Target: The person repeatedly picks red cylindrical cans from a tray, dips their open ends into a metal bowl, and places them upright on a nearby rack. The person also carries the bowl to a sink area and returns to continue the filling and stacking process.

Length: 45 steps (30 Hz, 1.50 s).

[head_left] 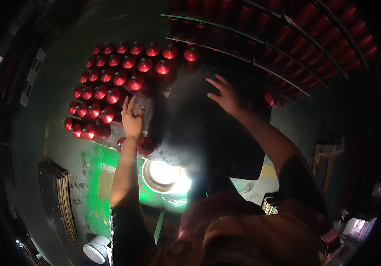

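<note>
My left hand (133, 120) reaches forward with its fingers apart and no object in it. It is beside the right edge of a group of red metal cylinders with domed tops and small necks, nearest to one red cylinder (113, 95). Closer to me, another red cylinder (145, 146) shows just right of my left wrist. My right hand (226, 96) is held out over a dark flat surface (239, 142), fingers spread, holding nothing. Beyond it, at the back, stands a single red cylinder (191, 54). Whether either hand touches the surface under it, I cannot tell.
Racks with green and pale rails (212, 24) hold many red cylinders at the far right. A round container (148, 175), bright with glare, is close to my body. Stacked flat boards (57, 199) stand at left, near a white bucket (95, 251). A wooden frame (328, 150) is at right.
</note>
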Available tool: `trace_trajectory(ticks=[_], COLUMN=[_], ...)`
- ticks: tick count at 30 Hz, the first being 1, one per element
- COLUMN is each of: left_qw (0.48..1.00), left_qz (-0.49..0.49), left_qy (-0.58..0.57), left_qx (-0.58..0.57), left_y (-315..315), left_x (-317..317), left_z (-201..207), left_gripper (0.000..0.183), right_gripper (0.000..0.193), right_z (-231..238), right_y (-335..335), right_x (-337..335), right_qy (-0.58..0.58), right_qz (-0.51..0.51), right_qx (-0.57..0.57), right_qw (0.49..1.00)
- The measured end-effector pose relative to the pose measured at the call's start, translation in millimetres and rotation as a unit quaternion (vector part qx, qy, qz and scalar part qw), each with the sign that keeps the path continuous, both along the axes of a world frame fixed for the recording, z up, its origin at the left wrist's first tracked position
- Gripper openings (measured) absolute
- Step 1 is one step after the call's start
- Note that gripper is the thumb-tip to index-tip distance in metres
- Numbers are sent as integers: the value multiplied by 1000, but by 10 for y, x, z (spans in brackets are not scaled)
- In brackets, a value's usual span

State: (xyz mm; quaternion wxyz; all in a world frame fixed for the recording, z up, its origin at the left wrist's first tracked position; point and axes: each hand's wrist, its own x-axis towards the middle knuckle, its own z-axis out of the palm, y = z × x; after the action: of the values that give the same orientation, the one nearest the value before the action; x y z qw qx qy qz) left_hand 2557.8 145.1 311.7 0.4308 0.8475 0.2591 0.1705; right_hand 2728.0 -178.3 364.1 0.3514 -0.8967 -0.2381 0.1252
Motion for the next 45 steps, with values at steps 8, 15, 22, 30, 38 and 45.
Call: trace_trajectory(ticks=[8,15,22,30,38,45], left_qw=[984,979,985,982,873,518], left_qz=[5,95,57,57,151,71], left_qy=[80,28,45,-130,18,-293], left_qx=[160,181,160,-126,-464,-801], left_y=[252,238,289,252,-600,-1169], left_x=[901,1114,941,-935,-3355,-4622], left_z=[-486,-797,-408,1016,479,-437], left_gripper=[73,62,52,54,34,52], right_gripper=[71,59,55,46,50,11], right_z=[-867,-1242,-1217,39,126,-717], right_y=[1085,1183,846,-361,83,665], right_x=[1185,1481,1282,181,-2285,-3948], right_qy=[-112,-153,-188,72,703,685], right_qz=[5,0,-65,-32,-56,139], right_qx=[-88,-33,40,222,375,240], right_qw=[990,988,979,972,602,674])
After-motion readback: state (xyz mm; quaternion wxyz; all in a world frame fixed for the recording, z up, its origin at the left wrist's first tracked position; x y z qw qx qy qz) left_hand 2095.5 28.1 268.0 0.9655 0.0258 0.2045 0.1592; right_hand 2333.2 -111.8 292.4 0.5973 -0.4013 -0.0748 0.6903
